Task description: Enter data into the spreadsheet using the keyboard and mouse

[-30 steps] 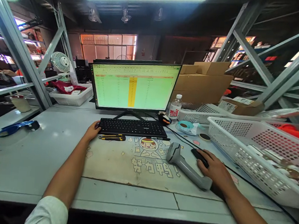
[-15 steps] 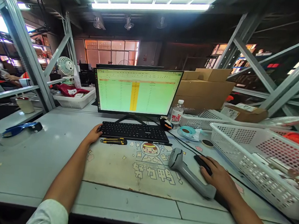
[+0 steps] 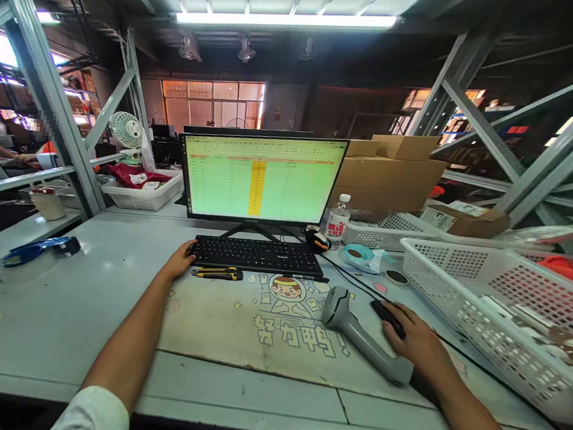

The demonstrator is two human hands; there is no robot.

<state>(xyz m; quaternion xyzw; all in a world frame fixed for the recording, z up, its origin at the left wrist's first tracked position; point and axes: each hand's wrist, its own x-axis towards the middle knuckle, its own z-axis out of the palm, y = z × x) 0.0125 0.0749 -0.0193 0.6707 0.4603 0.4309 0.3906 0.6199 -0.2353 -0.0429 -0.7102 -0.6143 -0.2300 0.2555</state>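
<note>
My left hand (image 3: pixel 181 260) rests at the left end of the black keyboard (image 3: pixel 257 256), fingers on its left edge keys and not closed round anything. A black computer mouse (image 3: pixel 388 317) lies under my right hand (image 3: pixel 413 336), whose fingers wrap over it. Between my hands, a grey barcode scanner (image 3: pixel 366 339) lies on the printed desk mat (image 3: pixel 206 328). In front of the keyboard lie a yellow-and-black utility knife (image 3: pixel 218 273) and a black pen (image 3: pixel 304 277). Behind the keyboard stands a monitor (image 3: pixel 262 179) showing a spreadsheet with one yellow column.
White plastic baskets (image 3: pixel 464 304) line the right side, near a water bottle (image 3: pixel 337 223) and a blue tape roll (image 3: pixel 360 256). Cardboard boxes (image 3: pixel 390 180) stand behind. At left are a blue-handled tape dispenser (image 3: pixel 40 252) and a basket (image 3: pixel 145 196). A co-worker sits far left.
The head view has shifted very slightly. Both my hands keep their places on the keyboard and the mouse, and the scanner lies as before.
</note>
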